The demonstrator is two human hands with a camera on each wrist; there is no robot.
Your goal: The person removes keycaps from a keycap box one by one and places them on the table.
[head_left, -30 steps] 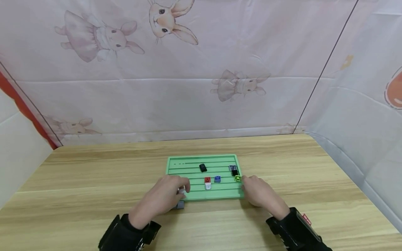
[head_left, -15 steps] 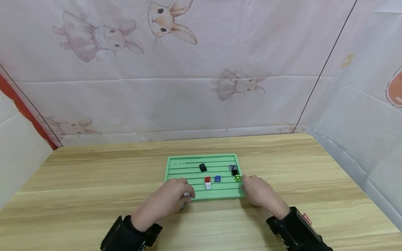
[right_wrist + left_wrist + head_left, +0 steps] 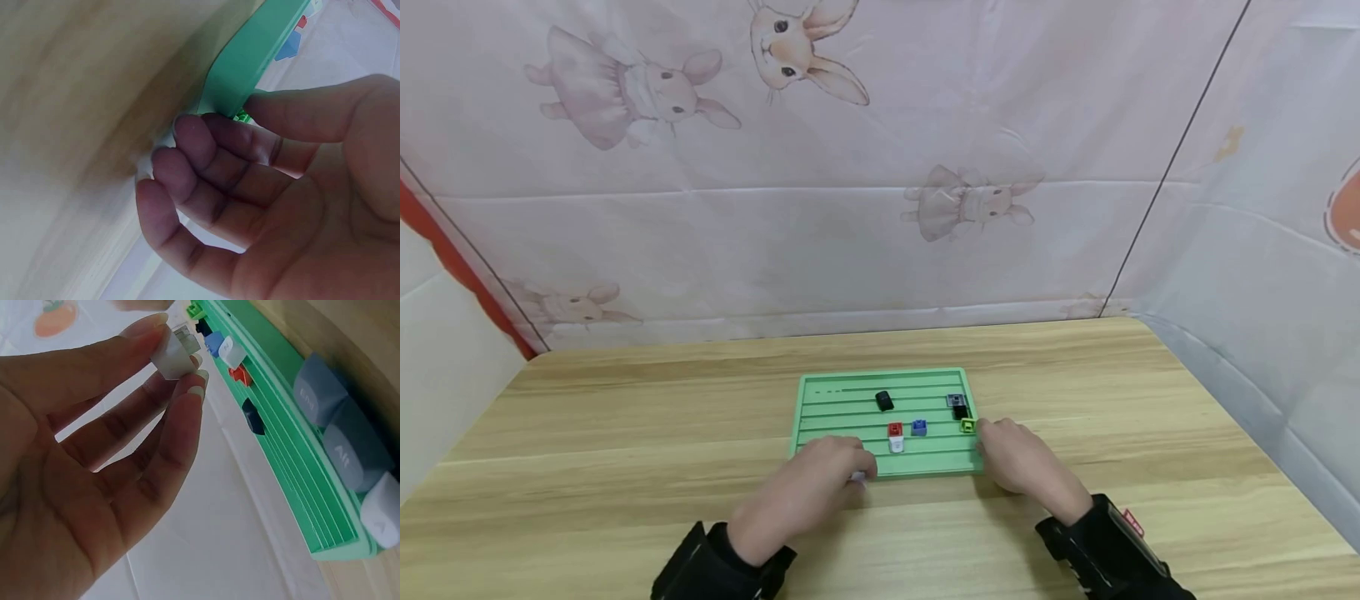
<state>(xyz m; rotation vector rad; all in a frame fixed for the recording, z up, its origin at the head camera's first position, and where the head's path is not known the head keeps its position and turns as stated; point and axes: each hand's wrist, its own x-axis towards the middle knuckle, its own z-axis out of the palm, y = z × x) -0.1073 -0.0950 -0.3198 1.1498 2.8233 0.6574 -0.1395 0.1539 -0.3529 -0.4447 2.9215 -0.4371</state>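
Note:
My left hand (image 3: 816, 487) pinches a white keycap (image 3: 172, 359) between thumb and fingers, near the front left part of a green ridged tray (image 3: 842, 406). At the tray's right side, the thumb and index finger of my right hand (image 3: 1018, 458) grip its edge. On the tray lie a red keycap (image 3: 895, 428), a white keycap on the tray (image 3: 897, 445), a blue keycap (image 3: 919, 427) and a black keycap (image 3: 884, 401). A yellow-green keycap (image 3: 967, 426) sits close to my right fingers, with a grey keycap (image 3: 956, 400) behind it.
Alongside the tray, the left wrist view shows a dark keycap marked Alt (image 3: 356, 450), another dark keycap (image 3: 317, 390) and a white keycap (image 3: 382, 512). A wooden table (image 3: 625, 442) lies below. Printed fabric (image 3: 820, 250) hangs behind and at the sides.
My left hand has moved right and slightly nearer to me along the tray's front edge, carrying the white keycap. The right hand has stayed at the tray's edge.

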